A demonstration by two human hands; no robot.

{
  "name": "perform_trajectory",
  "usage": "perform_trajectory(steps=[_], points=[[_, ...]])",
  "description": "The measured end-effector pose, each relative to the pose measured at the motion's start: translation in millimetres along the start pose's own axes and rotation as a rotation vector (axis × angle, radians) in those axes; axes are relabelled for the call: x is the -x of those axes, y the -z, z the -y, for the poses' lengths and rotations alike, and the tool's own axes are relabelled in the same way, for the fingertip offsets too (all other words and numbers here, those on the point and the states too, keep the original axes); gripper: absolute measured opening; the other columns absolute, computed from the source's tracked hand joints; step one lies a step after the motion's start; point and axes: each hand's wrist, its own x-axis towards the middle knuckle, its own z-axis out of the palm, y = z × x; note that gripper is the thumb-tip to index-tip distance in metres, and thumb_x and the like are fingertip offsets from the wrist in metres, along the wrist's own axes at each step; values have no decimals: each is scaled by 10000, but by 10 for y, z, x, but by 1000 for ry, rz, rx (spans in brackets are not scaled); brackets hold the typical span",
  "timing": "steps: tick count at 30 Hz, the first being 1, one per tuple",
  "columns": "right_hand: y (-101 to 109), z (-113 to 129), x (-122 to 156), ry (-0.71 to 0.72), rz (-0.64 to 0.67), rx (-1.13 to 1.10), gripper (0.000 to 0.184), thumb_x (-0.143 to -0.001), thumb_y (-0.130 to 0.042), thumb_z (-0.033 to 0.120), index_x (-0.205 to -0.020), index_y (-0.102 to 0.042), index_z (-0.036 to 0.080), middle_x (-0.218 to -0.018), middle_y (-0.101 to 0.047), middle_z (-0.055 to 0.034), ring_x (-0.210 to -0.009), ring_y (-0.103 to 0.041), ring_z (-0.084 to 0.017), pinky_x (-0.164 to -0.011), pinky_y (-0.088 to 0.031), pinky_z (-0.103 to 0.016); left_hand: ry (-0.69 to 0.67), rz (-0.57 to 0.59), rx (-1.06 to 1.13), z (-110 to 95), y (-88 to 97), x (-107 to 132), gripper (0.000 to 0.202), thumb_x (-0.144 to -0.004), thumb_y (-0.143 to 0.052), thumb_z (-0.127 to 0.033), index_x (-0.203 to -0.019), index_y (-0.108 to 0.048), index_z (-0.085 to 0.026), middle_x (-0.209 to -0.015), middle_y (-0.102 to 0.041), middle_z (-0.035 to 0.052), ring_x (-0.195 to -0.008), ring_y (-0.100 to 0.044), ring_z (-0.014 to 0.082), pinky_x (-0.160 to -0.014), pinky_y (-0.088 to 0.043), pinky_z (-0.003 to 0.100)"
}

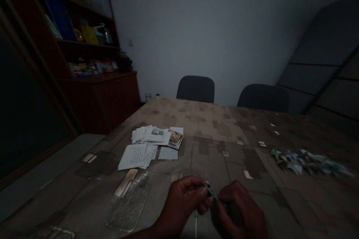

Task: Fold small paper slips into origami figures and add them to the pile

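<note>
Over the near edge of the table, my left hand [186, 198] pinches one end of a small, thin, pale piece, seemingly folded paper [212, 192]. My right hand [241, 209] is closed at its other end, with fingers curled and partly in shadow. Exactly how the piece is folded is too dark to make out. Beyond my left hand lies a stack of printed paper sheets [153, 134], some with pictures, and closer to me a few more text sheets [133, 156]. Off to the right sits a heap of crumpled or folded paper pieces [305, 162].
A patterned cloth covers the table [202, 119]. Two dark chairs [195, 89] stand at its far side against a pale wall. On the left is a wooden cabinet [112, 99] with filled shelves and a kettle [106, 35]. The room is dim.
</note>
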Motion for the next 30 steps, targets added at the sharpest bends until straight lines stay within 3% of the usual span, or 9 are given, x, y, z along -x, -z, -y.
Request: perform_trajectory(steps=[5, 9, 15, 18, 24, 30], points=[[5, -10, 14, 86, 17, 37, 182, -797, -523, 47, -812, -511, 228, -655, -606, 0, -597, -578, -169, -550, -458, -279, -43, 22, 22, 64, 24, 5, 368, -698, -782, -407, -869, -660, -105, -593, -702, 44, -510, -602, 123, -531, -453, 228], [14, -42, 29, 80, 15, 59, 184, -779, -516, 43, -799, -523, 225, -647, -604, -2, -593, -578, -169, -538, -458, -277, -49, 21, 70, 113, 31, 0, 363, -688, -792, -417, -824, -600, -140, -610, -702, 37, -503, -619, 134, -508, -456, 227], [9, -47, 37, 154, 36, 49, 229, -773, -510, 22, -867, -563, 224, -672, -625, -7, -600, -593, -173, -553, -464, -281, -18, -39, 17, 54, 13, 4, 384, -635, -816, -390, -851, -647, -122, -633, -682, 21, -486, -594, 107, -518, -435, 216], [-3, -26, 37, 64, 24, 10, 216, -797, -511, 45, -895, -574, 227, -701, -625, -10, -631, -605, -179, -580, -481, -280, -27, -67, 4, -23, -4, 12, 334, -656, -787, -307, -890, -644, -116, -636, -670, 7, -486, -578, 98, -512, -422, 211], [-6, 18, 52, -267, 5, -99, 145, -918, -454, 195, -912, -591, 243, -767, -649, -9, -682, -654, -170, -596, -510, -237, -81, -52, 7, -71, -1, 21, 299, -721, -713, -204, -977, -573, -137, -661, -664, -8, -547, -589, 111, -539, -440, 222], [-45, 62, 63, -338, 2, -90, 76, -845, -595, 274, -907, -629, 244, -653, -635, 30, -569, -629, -162, -551, -503, -229, -77, 2, 34, 0, 0, 17, 222, -715, -695, -147, -856, -525, -172, -647, -677, -15, -549, -583, 103, -540, -440, 211]])
